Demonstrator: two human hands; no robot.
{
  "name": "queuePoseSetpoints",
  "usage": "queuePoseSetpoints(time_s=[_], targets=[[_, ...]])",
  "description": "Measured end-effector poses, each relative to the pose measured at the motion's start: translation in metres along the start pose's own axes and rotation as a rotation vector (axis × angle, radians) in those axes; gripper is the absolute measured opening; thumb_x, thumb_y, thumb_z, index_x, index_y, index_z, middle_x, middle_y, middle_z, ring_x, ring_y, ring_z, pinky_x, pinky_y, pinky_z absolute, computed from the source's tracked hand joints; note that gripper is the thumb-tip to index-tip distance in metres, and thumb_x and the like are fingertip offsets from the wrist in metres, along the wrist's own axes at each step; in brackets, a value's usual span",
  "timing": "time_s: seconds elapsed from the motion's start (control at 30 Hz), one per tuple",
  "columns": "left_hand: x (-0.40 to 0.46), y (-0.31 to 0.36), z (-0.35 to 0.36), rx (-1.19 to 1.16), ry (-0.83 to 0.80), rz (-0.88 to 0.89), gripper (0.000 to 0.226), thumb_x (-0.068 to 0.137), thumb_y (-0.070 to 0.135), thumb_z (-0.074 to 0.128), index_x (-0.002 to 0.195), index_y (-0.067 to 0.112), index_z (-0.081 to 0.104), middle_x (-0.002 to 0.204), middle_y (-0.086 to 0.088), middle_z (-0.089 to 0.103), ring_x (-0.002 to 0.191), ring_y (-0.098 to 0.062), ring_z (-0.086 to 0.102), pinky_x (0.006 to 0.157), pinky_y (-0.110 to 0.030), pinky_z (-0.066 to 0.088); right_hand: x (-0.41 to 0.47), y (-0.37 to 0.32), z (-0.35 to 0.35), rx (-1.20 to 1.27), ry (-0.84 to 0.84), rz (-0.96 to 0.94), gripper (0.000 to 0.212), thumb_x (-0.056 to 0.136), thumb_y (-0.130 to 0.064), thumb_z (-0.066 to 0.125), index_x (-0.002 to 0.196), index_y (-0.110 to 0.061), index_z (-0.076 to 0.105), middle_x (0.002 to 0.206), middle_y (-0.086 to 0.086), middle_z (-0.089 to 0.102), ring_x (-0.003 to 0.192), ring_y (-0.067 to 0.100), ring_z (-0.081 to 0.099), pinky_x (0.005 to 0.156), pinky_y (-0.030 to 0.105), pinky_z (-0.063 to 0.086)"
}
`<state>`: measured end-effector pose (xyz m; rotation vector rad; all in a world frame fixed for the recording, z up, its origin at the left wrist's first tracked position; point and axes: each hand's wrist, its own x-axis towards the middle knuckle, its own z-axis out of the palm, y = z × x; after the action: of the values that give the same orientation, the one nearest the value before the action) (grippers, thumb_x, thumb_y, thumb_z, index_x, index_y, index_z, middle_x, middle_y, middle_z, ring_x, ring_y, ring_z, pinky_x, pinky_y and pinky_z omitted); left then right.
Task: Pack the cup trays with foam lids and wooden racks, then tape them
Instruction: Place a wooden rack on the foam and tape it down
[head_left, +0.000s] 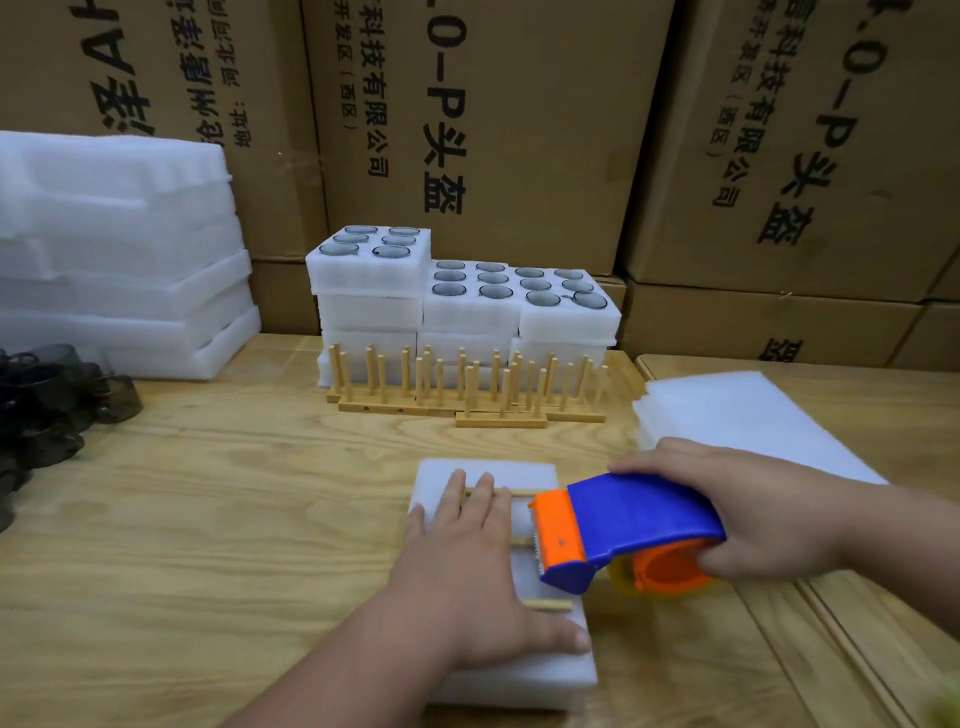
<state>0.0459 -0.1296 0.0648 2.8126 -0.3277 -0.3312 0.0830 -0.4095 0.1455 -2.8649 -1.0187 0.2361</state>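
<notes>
Foam pack was pinned by flat, straight-fingered left hand, apparently steadying it while right hand gripped tape dispenser at its edge.

Left hand flat, palm down, fingers straight and spread, forearm reaching in from below. Right hand curled in closed grip, forearm entering from right.

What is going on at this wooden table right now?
A person is taping a packed white foam tray. The left hand presses flat on the thin wooden rack lying on top, while the right hand grips a blue and orange tape dispenser at the tray's right edge. More cup-filled foam trays and upright wooden peg racks wait behind.
</notes>
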Motion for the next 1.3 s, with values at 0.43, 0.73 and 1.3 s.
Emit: queuePoseSetpoints(time_s=[0.43, 0.73, 1.3], targets=[[0.000, 0.038, 0.013, 0.106, 0.090, -0.217, 0.126, 0.066, 0.083, 0.044, 0.162, 0.018, -0.005, 0.169, 0.001, -0.019, 0.151, -0.023, -0.032, 0.119, -0.067, 0.000, 0.004, -0.002, -0.007, -0.012, -0.005, -0.018, 0.089, 0.071, -0.042, 0.065, 0.141, -0.071, 0.018, 0.122, -0.039, 0.036, 0.112, -0.010, 0.044, 0.089, 0.022, 0.042], [-0.012, -0.008, -0.002, 0.131, 0.098, -0.117, 0.126, 0.054, 0.087, 0.044, 0.158, 0.036, -0.005, 0.168, 0.016, -0.017, 0.152, -0.008, -0.026, 0.123, -0.059, 0.006, 0.007, -0.032, -0.004, -0.050, 0.076, -0.060, 0.087, 0.073, -0.048, 0.061, 0.141, -0.069, 0.012, 0.111, -0.026, 0.039, 0.100, 0.005, 0.052, 0.082, 0.028, 0.049], [0.007, -0.018, 0.020, 0.374, 0.191, 0.074, 0.117, 0.066, 0.087, 0.009, 0.161, 0.024, -0.015, 0.168, -0.002, -0.023, 0.154, -0.018, -0.025, 0.123, -0.049, -0.014, -0.047, -0.010, 0.032, 0.003, 0.028, 0.097, 0.081, 0.072, -0.063, 0.047, 0.139, -0.080, 0.005, 0.109, -0.026, 0.036, 0.088, 0.002, 0.054, 0.079, 0.032, 0.051]])
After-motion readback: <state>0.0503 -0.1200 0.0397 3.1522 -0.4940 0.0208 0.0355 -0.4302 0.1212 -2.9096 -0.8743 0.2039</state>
